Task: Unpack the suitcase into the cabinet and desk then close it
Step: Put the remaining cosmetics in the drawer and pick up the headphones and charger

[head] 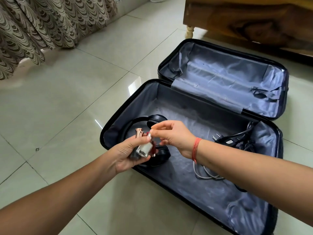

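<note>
Suitcase: black hard-shell suitcase with grey-blue fabric lining (220,92), lying open flat on the pale glossy floor tiles (67,99); far half at 1 o'clock bare, near half still loaded.
Left hand (128,155): curled shut around a cluster of small glass bottles (144,148), one clear and square-based, one dark red, one topped by a rose-gold metallic cap (139,132); held just above the suitcase's near-left corner.
Right hand (172,134): at 3 o'clock of the bottles, thumb and forefinger pinched at the clear bottle's top; actual hold on it not clear enough to tell. Orange thread band (196,148) around the wrist.
Left behind: black over-ear headphones (152,122) beneath both hands; black power cable with two-pin plug (235,138) at 3 o'clock; thin white cable (203,175) at 5 o'clock, partly hidden by the right forearm.
Stage: probably gathering the small bottles for the trip to cabinet or desk; suitcase not yet ready to close.
Risk, slip: several smooth bottles in one palm; adding or shifting one could squeeze another out, onto the headphones or the hard tile, where glass may break.
Risk, cap: lifting by the top alone could loosen a cap and spill.
Surroundings: patterned brown-and-cream curtain (42,28) at 10 o'clock; dark wooden furniture on a turned cream leg (254,22) at 1 o'clock.
</note>
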